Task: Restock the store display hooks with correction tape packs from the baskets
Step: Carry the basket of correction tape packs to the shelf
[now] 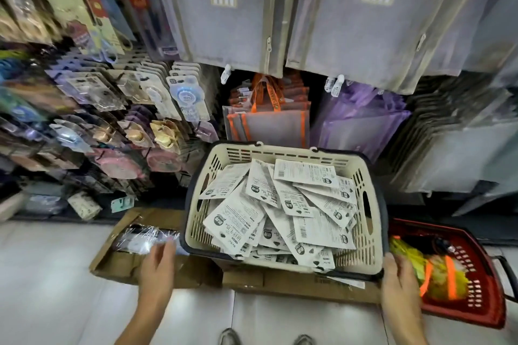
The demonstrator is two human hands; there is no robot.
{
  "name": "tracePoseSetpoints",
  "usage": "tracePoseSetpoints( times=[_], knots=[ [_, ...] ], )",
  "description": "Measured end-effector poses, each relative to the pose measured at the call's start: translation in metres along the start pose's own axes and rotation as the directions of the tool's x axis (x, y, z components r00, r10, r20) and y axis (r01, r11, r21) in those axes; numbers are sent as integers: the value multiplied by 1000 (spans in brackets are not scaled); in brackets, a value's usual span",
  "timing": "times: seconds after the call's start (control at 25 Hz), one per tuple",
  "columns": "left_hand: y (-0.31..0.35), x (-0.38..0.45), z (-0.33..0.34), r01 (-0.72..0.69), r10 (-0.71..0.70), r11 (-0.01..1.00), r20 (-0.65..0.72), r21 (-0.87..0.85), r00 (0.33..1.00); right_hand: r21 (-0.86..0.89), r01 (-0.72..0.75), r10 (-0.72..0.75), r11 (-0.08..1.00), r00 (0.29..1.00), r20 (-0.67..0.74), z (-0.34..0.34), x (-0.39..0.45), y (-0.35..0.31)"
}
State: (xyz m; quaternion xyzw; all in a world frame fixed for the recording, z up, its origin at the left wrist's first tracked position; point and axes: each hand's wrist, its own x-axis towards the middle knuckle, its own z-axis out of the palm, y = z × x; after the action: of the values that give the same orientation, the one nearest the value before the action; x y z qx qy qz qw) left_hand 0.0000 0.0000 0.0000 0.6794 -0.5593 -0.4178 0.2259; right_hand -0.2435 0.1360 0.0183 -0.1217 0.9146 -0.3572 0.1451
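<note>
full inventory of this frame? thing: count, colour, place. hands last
cream basket: one, cream, centre, on cardboard boxes
correction tape packs: many, white backs up, loose in cream basket
red basket: one, red, right, on floor, holds yellow and orange items
cardboard boxes: at least two, brown, flat on floor
carded packs on hooks: many, mixed pastel, left display
mesh zip bags: several, grey, hanging above
left hand: over left box, blurred
right hand: at cream basket's near right corner
shoes: two, bottom edge
</note>
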Motion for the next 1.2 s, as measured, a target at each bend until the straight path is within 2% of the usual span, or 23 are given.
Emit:
tracePoseSetpoints(
  times=[0.04,0.08,0.12,0.16,0.24,0.28,0.4,0.48,0.56,0.68,0.76,0.84,0.92,1.04,1.12,1.2],
  knots=[
    [21,19,12,-41,40,999,57,11,998,-247,56,-68,967,997,-40,-69,37,56],
    [39,33,23,-72,61,995,139,75,988,68,-116,113,991,993,41,-72,55,89],
    [58,48,37,-98,71,986,196,134,978,123,-168,160,978,985,70,-77,64,91],
    [68,58,48,-141,101,966,187,216,977,76,-215,209,974,975,78,-76,73,107],
    [67,72,62,-176,140,939,139,295,980,-43,-145,147,989,988,48,-64,71,106],
    [61,78,62,-164,139,943,104,290,985,-28,-123,123,992,992,11,-55,70,110],
    [58,85,62,-118,104,984,112,132,988,118,-121,121,986,993,7,-57,80,122],
    [52,85,58,-62,64,998,98,-22,993,175,-45,44,984,999,11,-56,91,110],
    [34,78,40,-15,14,987,-5,-163,1000,158,66,-70,985,997,23,-52,101,92],
    [-7,53,-2,30,-74,963,-154,-268,985,67,298,-303,952,948,96,-46,104,59],
    [-45,37,-38,96,-168,941,-203,-326,965,-50,369,-358,928,920,161,-26,91,35],
    [-88,31,-97,134,-252,925,-308,-357,917,-88,458,-417,885,860,293,23,55,-5],
    [-130,39,-157,176,-325,913,-397,-367,859,-41,535,-480,844,787,388,92,27,-55],
    [-219,56,-256,264,-463,873,-522,-411,717,8,599,-505,800,668,547,238,-57,-132],
    [-295,61,-303,333,-541,836,-551,-436,635,31,643,-499,765,561,660,319,-132,-152],
    [-359,71,-334,377,-605,789,-509,-485,612,33,677,-476,736,482,735,386,-185,-166]
  ],
)
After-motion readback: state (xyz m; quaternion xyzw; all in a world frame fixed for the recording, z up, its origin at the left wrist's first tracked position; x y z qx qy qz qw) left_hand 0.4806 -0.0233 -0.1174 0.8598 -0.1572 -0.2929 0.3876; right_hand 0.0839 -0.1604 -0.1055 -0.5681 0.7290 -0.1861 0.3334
